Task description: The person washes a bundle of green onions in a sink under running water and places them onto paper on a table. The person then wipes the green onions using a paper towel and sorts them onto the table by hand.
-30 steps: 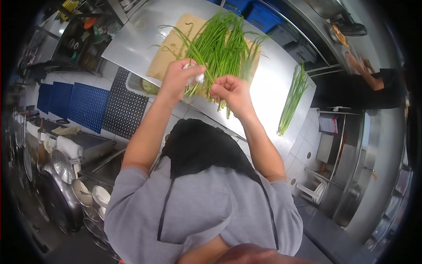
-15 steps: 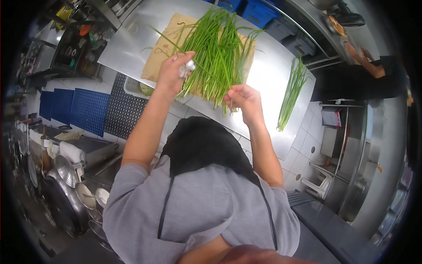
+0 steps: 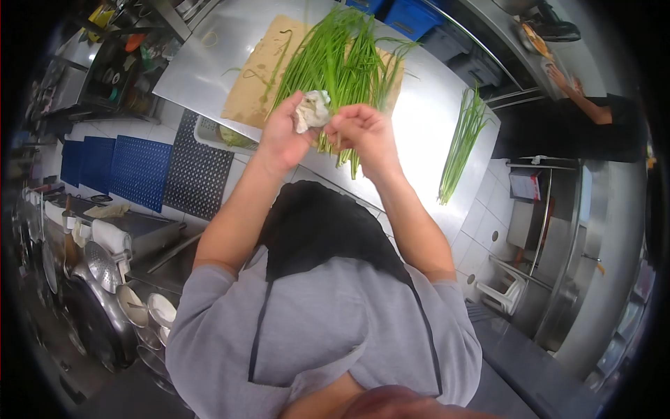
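Note:
A large heap of long green stalks lies over brown paper on the metal table. My left hand holds a crumpled white cloth or tissue between thumb and fingers, near the stalks' lower ends. Just right of it, my right hand is closed in a pinch at the base of the heap, with a thin stalk between its fingertips. A smaller bunch of green stalks rests apart on the table's right side.
Blue crates stand beyond the table. A basket with a pale green vegetable is below its near left edge. At the right, another person's arm reaches toward a counter. Bowls and pans are at the lower left.
The long stalk that stretched between my hands no longer does. My hands have come closer together, the right one moving left, and the white cloth shows more fully in my left hand.

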A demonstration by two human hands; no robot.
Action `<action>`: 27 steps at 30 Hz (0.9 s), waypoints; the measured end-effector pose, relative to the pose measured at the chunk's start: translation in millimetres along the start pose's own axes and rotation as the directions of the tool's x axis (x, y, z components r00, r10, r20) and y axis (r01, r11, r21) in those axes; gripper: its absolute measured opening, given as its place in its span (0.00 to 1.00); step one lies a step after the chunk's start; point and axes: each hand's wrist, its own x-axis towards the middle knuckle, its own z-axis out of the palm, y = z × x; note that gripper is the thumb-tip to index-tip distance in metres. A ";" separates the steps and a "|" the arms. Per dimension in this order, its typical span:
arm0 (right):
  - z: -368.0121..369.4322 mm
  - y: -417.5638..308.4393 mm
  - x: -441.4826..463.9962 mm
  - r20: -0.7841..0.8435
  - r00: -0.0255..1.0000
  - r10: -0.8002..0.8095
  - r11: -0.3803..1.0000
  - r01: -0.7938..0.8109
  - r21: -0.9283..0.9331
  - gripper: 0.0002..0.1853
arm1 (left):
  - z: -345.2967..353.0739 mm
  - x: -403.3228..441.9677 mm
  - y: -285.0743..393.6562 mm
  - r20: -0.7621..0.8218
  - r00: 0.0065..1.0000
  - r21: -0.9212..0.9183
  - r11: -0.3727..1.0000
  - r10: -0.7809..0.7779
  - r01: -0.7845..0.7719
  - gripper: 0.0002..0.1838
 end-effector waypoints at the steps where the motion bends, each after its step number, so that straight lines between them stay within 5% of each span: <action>1: 1.4 9.6 1.4 0.045 0.999 0.014 1.000 -0.013 -0.026 0.07 | 2.6 -3.5 -2.2 0.055 0.998 0.014 1.000 -0.014 0.013 0.16; 8: -3.4 13.8 -1.1 -0.074 0.997 0.019 0.999 -0.022 -0.039 0.06 | 29.7 -29.5 -18.9 0.094 0.993 -0.039 0.997 0.064 -0.061 0.15; 11: -10.2 11.1 -2.6 -0.009 1.000 0.016 0.991 -0.017 -0.131 0.06 | 12.6 -25.8 -37.2 0.183 0.974 0.209 0.963 0.132 -0.170 0.14; 17: -13.9 5.2 -10.5 0.019 0.999 0.050 0.931 -0.040 -0.362 0.07 | 10.8 -20.1 -43.9 0.036 0.993 0.321 0.940 0.111 -0.116 0.14; 27: -41.8 -41.9 -51.5 0.043 0.994 0.103 0.917 -0.079 -0.390 0.06 | 43.1 6.0 -13.7 0.006 0.983 0.081 0.979 0.185 -0.185 0.16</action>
